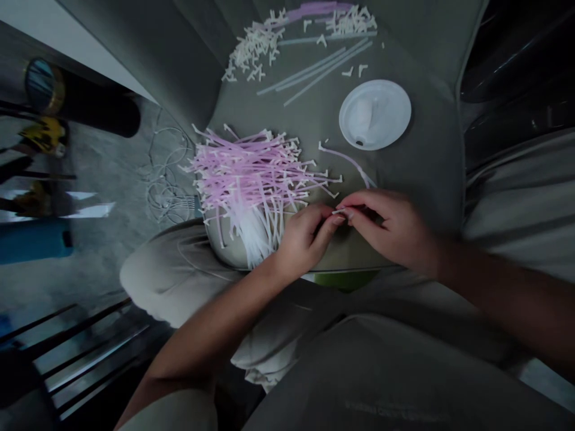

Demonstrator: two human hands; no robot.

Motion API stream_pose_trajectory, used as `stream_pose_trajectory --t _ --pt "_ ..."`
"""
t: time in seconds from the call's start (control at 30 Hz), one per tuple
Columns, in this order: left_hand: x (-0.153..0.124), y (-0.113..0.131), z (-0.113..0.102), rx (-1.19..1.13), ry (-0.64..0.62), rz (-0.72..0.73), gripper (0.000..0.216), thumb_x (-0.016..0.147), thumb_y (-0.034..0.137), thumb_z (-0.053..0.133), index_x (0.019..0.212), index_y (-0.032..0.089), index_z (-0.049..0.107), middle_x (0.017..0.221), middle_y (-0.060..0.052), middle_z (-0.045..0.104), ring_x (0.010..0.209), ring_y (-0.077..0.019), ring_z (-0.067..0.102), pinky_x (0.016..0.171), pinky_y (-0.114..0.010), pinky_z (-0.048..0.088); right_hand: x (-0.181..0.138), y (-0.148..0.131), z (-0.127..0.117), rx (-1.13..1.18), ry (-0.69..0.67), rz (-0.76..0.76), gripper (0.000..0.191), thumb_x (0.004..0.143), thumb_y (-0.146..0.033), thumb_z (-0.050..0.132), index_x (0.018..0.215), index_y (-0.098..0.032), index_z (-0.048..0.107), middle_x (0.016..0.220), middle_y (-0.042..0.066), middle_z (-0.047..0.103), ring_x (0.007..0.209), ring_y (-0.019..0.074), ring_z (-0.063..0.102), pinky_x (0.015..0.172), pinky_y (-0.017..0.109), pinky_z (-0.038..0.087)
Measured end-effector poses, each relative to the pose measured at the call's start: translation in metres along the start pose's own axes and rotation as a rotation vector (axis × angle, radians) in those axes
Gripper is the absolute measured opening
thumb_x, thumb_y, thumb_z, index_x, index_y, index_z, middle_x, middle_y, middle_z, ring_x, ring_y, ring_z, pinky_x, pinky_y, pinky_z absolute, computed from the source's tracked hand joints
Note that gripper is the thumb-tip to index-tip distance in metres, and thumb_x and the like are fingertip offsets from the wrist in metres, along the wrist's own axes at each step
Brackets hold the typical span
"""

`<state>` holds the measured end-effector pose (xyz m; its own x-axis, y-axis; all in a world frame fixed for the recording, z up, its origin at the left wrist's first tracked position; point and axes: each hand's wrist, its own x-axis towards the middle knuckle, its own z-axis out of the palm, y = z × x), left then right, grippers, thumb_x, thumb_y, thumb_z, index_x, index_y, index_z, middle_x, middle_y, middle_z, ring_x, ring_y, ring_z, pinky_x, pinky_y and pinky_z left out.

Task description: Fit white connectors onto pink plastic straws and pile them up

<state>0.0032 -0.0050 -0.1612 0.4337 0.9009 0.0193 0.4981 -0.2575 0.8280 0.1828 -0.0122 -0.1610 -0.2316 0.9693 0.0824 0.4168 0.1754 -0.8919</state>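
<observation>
My left hand (308, 236) and my right hand (389, 227) meet near the seat's front edge, fingertips pinched together. Between them is a small white plastic connector (339, 211); how each hand shares the grip is partly hidden by the fingers. A thin purple tube (345, 157) with a white end piece curves down to just behind my right hand, and I cannot tell whether it is held. Left of my hands lies a heap of purple tubes (251, 164) with white end pieces, above a bundle of white tubes (256, 233).
A white round lid (377, 114) lies on the grey seat (426, 149). Farther back are loose pale tubes (321, 69), piles of white connectors (256, 48) and more purple tubes (318, 8). Tangled cable (166, 191) lies on the floor at left.
</observation>
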Motion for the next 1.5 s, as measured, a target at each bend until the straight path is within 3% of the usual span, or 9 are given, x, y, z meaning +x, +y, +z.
stream_pose_trajectory --t 0.27,0.4,0.6,0.8,1.03,1.4,1.5 --pt "0.001 -0.001 -0.004 -0.053 -0.021 0.063 0.034 0.098 0.038 0.040 0.080 0.017 0.059 0.068 -0.001 0.060 0.063 -0.0107 0.055 0.061 -0.025 0.042 0.006 -0.008 0.002 0.271 -0.029 0.171 0.013 0.089 -0.021 0.056 0.088 -0.018 0.068 0.075 -0.001 0.070 0.064 0.0092 0.062 0.059 0.021 0.048" --pt "0.001 -0.001 0.000 -0.089 0.032 0.053 0.033 0.098 0.036 0.041 0.076 0.017 0.056 0.064 0.001 0.056 0.059 -0.0097 0.052 0.058 -0.025 0.040 0.005 -0.011 0.004 0.321 -0.031 0.212 0.013 0.088 -0.022 0.057 0.089 -0.018 0.069 0.075 -0.002 0.069 0.062 0.0088 0.061 0.058 0.021 0.048" --pt "0.001 0.001 0.012 -0.123 0.182 -0.010 0.035 0.098 0.034 0.043 0.068 0.018 0.050 0.060 0.002 0.050 0.056 -0.0085 0.047 0.054 -0.024 0.036 0.000 -0.012 0.012 0.209 0.082 0.190 0.013 0.088 -0.024 0.058 0.090 -0.018 0.069 0.078 0.000 0.070 0.066 0.0110 0.062 0.063 0.024 0.050" --pt "0.001 -0.006 0.018 -0.219 0.250 -0.085 0.037 0.098 0.037 0.042 0.067 0.019 0.046 0.059 0.003 0.047 0.055 -0.0081 0.046 0.052 -0.024 0.037 0.000 -0.009 0.017 0.125 0.098 0.127 0.014 0.090 -0.025 0.057 0.088 -0.018 0.069 0.077 0.000 0.071 0.067 0.0112 0.063 0.065 0.024 0.049" --pt "0.003 -0.012 0.019 -0.374 0.238 -0.148 0.040 0.098 0.042 0.040 0.066 0.019 0.048 0.058 0.003 0.048 0.054 -0.0083 0.046 0.051 -0.023 0.039 -0.002 -0.003 0.022 0.038 0.111 0.007 0.015 0.093 -0.021 0.054 0.094 -0.018 0.068 0.082 0.001 0.072 0.071 0.0112 0.064 0.069 0.024 0.050" --pt "0.001 -0.013 0.021 -0.315 0.239 -0.137 0.041 0.098 0.043 0.039 0.066 0.019 0.045 0.058 0.003 0.047 0.052 -0.0082 0.044 0.049 -0.023 0.036 -0.002 -0.004 0.024 -0.016 0.136 0.018 0.013 0.092 -0.022 0.056 0.086 -0.019 0.066 0.076 0.000 0.070 0.070 0.0116 0.064 0.069 0.024 0.050" --pt "0.001 -0.014 0.022 -0.324 0.242 -0.150 0.041 0.098 0.044 0.039 0.066 0.019 0.044 0.057 0.003 0.046 0.052 -0.0085 0.043 0.049 -0.024 0.036 -0.001 -0.003 0.024 -0.001 0.135 0.050 0.013 0.092 -0.022 0.054 0.093 -0.019 0.067 0.085 0.002 0.072 0.077 0.0135 0.066 0.073 0.026 0.052"
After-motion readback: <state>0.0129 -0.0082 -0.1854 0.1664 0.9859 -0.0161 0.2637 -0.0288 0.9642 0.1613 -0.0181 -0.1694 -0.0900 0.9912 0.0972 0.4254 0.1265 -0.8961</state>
